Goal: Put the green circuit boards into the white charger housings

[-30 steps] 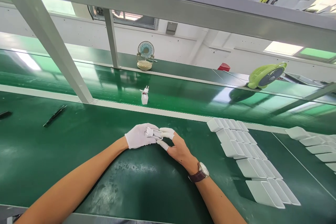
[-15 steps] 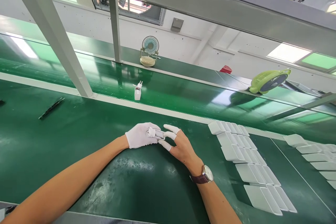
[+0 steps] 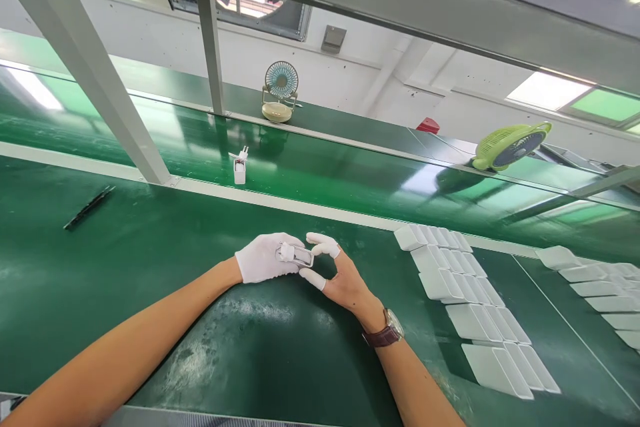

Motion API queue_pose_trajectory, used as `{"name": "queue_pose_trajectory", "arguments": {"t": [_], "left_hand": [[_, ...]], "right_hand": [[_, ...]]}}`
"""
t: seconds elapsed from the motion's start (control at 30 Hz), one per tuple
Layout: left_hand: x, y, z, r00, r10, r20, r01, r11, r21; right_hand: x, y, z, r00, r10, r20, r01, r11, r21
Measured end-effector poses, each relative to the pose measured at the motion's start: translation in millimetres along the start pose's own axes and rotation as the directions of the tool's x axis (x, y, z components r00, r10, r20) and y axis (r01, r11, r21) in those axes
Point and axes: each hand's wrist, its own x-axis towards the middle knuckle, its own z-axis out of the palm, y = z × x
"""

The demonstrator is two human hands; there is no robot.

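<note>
My left hand [image 3: 263,258], in a white glove, is closed around a small white plug adapter housing [image 3: 302,257]. Its open end faces right, and a white piece with thin metal prongs lies at its left end; inner details are too small to make out. My right hand [image 3: 343,277] wears white finger cots and a wristwatch. Its thumb and a bent finger are at the right end of the housing, one on either side, while another finger stretches above it. Both hands are just over the green work surface [image 3: 280,360].
Rows of white housings [image 3: 487,313] stand at right, with more [image 3: 600,287] beyond. A similar adapter [image 3: 240,170] sits on the green belt [image 3: 325,173] behind a pale rail. A black thin tool [image 3: 89,207] lies left. Metal posts [image 3: 95,60], a small fan [image 3: 280,90] and a green fan [image 3: 513,147] stand farther back.
The adapter on the belt has travelled left. My right hand's fingers have bent and drawn closer together at the housing's end. My left hand keeps its hold, and the view has shifted slightly.
</note>
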Motion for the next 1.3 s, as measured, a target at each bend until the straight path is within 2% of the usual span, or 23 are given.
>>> {"name": "queue_pose_trajectory", "arguments": {"t": [0.1,0.23,0.53,0.6,0.7,0.77,0.83,0.93,1.03,1.17,1.3], "left_hand": [[-0.7,1.6,0.1,1.000,-0.004,-0.011,0.004,1.000,0.004],[0.6,-5.0,2.9,0.999,-0.042,0.018,0.045,0.984,-0.171],[0.8,-11.2,6.1,0.998,-0.036,0.060,0.053,0.947,-0.317],[1.1,-9.2,4.8,0.998,-0.040,0.051,0.052,0.963,-0.264],[1.6,-3.5,2.3,1.000,-0.011,0.013,0.012,0.998,-0.063],[1.4,-1.3,1.6,1.000,0.004,0.001,-0.004,1.000,0.008],[1.0,-2.3,1.8,1.000,-0.012,0.014,0.012,0.999,-0.045],[0.5,-7.6,1.8,0.999,-0.031,0.034,0.036,0.990,-0.136],[0.9,-12.2,0.5,1.000,-0.029,-0.005,0.028,0.993,-0.113],[2.3,-12.9,1.4,1.000,-0.002,0.018,0.006,0.978,-0.207],[2.3,-9.0,6.2,0.994,0.014,0.105,0.033,0.900,-0.435]], "right_hand": [[-1.5,-0.1,1.0,0.999,-0.047,0.008,0.047,0.997,-0.066],[-1.9,-5.2,2.8,0.991,-0.127,0.034,0.131,0.978,-0.165],[1.2,-10.8,8.4,0.985,-0.151,0.090,0.172,0.923,-0.343],[2.9,-12.3,7.8,0.980,-0.165,0.112,0.196,0.901,-0.387],[5.1,-14.1,4.8,0.963,-0.221,0.157,0.269,0.857,-0.439],[5.4,-13.6,2.8,0.953,-0.245,0.177,0.299,0.842,-0.448],[3.8,-11.4,1.7,0.960,-0.234,0.157,0.279,0.864,-0.420],[-1.0,-6.3,0.3,0.981,-0.187,0.058,0.196,0.925,-0.325],[-4.7,-1.4,-2.6,0.986,-0.166,-0.009,0.157,0.944,-0.289],[-4.2,2.1,-7.3,0.981,-0.191,-0.008,0.179,0.930,-0.322],[-1.8,2.1,-10.0,0.983,-0.186,-0.010,0.172,0.927,-0.333]]}}
